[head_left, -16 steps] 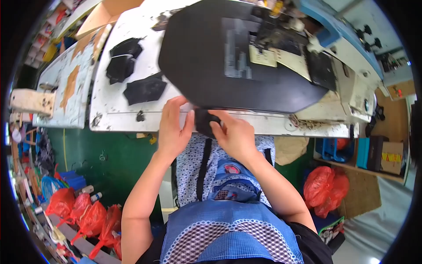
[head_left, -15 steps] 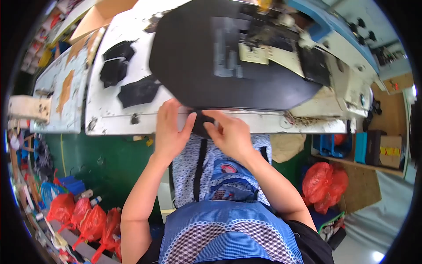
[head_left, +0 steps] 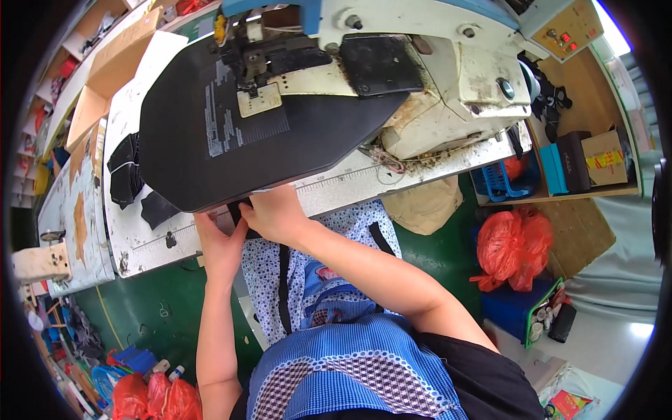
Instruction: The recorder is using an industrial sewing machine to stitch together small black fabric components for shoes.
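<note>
A broad black plastic work plate (head_left: 210, 133) overhangs the white table's front edge (head_left: 350, 185). Just under that overhang lies a small black fabric piece (head_left: 238, 210), between both hands. The right hand (head_left: 276, 213) presses it; the left hand (head_left: 220, 245) apparently pinches it from below.

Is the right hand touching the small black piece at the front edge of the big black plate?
Touching. In the head view the right hand lies on the small black piece, its fingers covering part of it, no gap showing.
</note>
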A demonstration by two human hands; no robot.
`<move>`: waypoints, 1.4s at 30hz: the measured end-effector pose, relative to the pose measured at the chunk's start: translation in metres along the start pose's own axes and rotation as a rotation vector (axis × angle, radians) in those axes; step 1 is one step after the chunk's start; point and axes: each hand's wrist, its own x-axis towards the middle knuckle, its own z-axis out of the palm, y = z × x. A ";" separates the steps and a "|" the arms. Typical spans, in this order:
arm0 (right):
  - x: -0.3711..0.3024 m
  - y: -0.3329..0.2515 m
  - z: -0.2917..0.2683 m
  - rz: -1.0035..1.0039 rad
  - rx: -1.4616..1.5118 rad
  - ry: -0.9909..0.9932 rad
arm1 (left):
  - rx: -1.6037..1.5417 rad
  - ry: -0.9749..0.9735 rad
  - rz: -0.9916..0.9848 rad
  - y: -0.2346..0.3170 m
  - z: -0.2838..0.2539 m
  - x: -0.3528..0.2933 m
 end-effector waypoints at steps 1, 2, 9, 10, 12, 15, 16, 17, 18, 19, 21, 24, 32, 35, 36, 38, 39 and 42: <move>-0.001 0.003 0.000 0.027 0.132 0.027 | 0.061 0.011 0.009 -0.002 -0.002 0.000; -0.003 0.006 0.000 0.055 0.264 0.055 | 0.063 0.005 0.015 -0.006 -0.004 0.000; -0.039 -0.008 -0.035 -0.109 0.459 0.105 | -0.610 -0.341 -0.249 0.013 -0.008 -0.032; -0.049 -0.009 -0.050 -0.114 0.462 0.105 | -0.607 -0.304 -0.283 0.000 -0.006 -0.045; -0.069 0.008 -0.086 -0.189 0.362 0.034 | -0.691 -0.347 -0.322 0.014 -0.005 -0.048; -0.076 0.071 -0.139 -0.057 -0.321 0.432 | -0.728 -0.375 -0.327 0.020 -0.022 -0.052; -0.076 0.086 -0.157 -0.070 -0.558 0.373 | -0.726 -0.367 -0.325 0.020 -0.023 -0.053; -0.080 0.099 -0.160 -0.119 -0.544 0.406 | -0.729 -0.412 -0.296 0.021 -0.023 -0.053; -0.085 0.106 -0.158 -0.120 -0.546 0.407 | -0.730 -0.456 -0.271 0.021 -0.023 -0.053; -0.089 0.112 -0.156 -0.096 -0.589 0.335 | -0.732 -0.455 -0.268 0.021 -0.022 -0.052; -0.091 0.117 -0.156 -0.107 -0.662 0.246 | -0.712 -0.434 -0.263 0.023 -0.020 -0.047; -0.084 0.119 -0.173 -0.256 -0.608 0.243 | -0.752 -0.417 -0.276 0.018 -0.027 -0.047; -0.099 -0.005 -0.215 -0.392 -0.390 0.208 | -0.802 -0.185 -0.279 -0.002 -0.061 -0.045; -0.082 -0.043 -0.240 -0.414 -0.387 0.125 | -0.828 -0.116 -0.238 -0.003 -0.069 -0.035; -0.072 -0.049 -0.249 -0.414 -0.466 0.068 | -0.822 -0.086 -0.217 -0.003 -0.073 -0.035; -0.057 -0.061 -0.255 -0.644 -0.625 0.078 | -0.826 -0.078 -0.207 -0.005 -0.074 -0.035; -0.052 -0.064 -0.256 -0.699 -0.656 0.045 | -0.831 -0.082 -0.194 -0.006 -0.075 -0.034; -0.058 -0.066 -0.262 -0.694 -0.865 -0.072 | -0.860 -0.074 -0.181 -0.016 -0.071 -0.032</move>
